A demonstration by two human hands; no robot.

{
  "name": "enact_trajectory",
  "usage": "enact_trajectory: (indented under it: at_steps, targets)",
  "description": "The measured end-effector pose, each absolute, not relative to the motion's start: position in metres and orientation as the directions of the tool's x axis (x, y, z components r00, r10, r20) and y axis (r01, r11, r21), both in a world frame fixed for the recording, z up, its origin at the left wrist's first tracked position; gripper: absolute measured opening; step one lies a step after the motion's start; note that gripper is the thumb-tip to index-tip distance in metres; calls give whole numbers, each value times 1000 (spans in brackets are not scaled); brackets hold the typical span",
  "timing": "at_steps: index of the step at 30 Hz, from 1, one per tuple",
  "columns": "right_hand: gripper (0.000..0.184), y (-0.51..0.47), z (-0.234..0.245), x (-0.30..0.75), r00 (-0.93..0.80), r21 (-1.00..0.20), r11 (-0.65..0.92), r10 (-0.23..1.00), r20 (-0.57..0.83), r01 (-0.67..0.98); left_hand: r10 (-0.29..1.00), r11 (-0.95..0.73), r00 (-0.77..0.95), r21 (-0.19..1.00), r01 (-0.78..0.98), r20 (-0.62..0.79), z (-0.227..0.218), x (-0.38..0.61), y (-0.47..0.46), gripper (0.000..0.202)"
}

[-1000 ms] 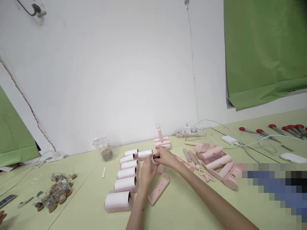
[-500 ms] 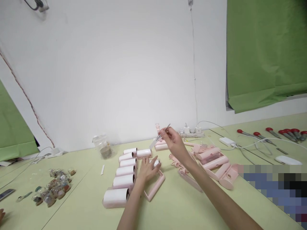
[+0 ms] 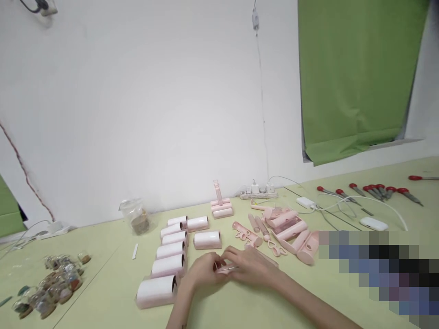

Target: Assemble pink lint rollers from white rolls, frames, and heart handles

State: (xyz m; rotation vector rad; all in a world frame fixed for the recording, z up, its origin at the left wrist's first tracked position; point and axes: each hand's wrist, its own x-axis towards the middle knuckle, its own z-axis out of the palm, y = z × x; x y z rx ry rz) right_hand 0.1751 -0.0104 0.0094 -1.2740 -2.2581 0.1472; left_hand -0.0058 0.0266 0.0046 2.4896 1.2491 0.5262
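My left hand point(image 3: 205, 270) and my right hand point(image 3: 247, 264) meet low over the table's near middle. Between them is a pink plastic part point(image 3: 224, 271), mostly covered by my fingers; the left fingers are closed on it. A thin metal tool point(image 3: 232, 268), looking like tweezers, lies along the right fingers, which grip it. Just beyond my hands a white-covered pink cylinder case point(image 3: 207, 240) lies on its side. To the left, several similar cases point(image 3: 170, 250) form a column.
Loose pink shells point(image 3: 291, 226) and small pink parts point(image 3: 245, 233) lie to the right. An upright pink piece point(image 3: 218, 194) stands near the wall. Farther right are red-ended tools point(image 3: 373, 189) and white cables. Small glass domes point(image 3: 51, 288) and a plastic bag point(image 3: 139, 218) are left.
My right hand has come down from its raised position, bringing the metal tool to the pink part. My left hand has drawn nearer, uncovering the white-covered case. The view has turned rightward.
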Motion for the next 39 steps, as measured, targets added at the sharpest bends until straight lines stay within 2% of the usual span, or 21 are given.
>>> enact_trajectory:
  at_steps: [3, 5, 8, 12, 16, 22, 25, 28, 32, 35, 37, 39]
  targets:
    - [16, -5, 12, 184, -391, -265, 508, 834, 389, 819, 819, -572, 495, 466, 675, 290, 7, -1, 27, 28]
    - [21, 4, 20, 193, -303, -259, 424, 864, 401, 868, 805, -584, 396, 475, 658, 441, 6, -1, 26, 42]
    - [23, 24, 36, 209, -110, -257, 223, 914, 390, 940, 754, -612, 275, 486, 624, 597, -3, -3, 25, 41]
    - [20, 55, 45, 229, 88, -236, -21, 958, 273, 972, 764, -635, 411, 469, 614, 496, -21, 0, 25, 30]
    - [24, 70, 40, 240, 173, -204, -140, 973, 154, 969, 740, -672, 529, 444, 593, 415, -34, 3, 28, 25]
    - [26, 89, 42, 215, 106, -213, -72, 983, 153, 974, 730, -683, 573, 415, 601, 372, -37, 4, 24, 20]
    - [28, 120, 53, 191, 80, -266, -23, 975, 206, 964, 735, -678, 567, 393, 621, 373, -37, 5, 21, 18]
    - [30, 157, 64, 172, 144, -341, -52, 957, 251, 939, 746, -665, 549, 396, 633, 376, -39, 7, 25, 18]
    - [27, 183, 65, 160, 198, -414, -69, 941, 276, 908, 789, -613, 500, 512, 602, 357, -45, 8, 35, 18]
    - [26, 177, 64, 160, 174, -433, -15, 928, 331, 901, 818, -567, 475, 589, 575, 324, -48, 8, 39, 19]
    - [24, 162, 71, 163, 139, -435, 52, 908, 396, 899, 819, -563, 453, 649, 511, 354, -48, 8, 36, 27]
    - [23, 143, 84, 168, 98, -437, 134, 878, 468, 889, 815, -575, 360, 709, 409, 454, -44, 10, 30, 43]
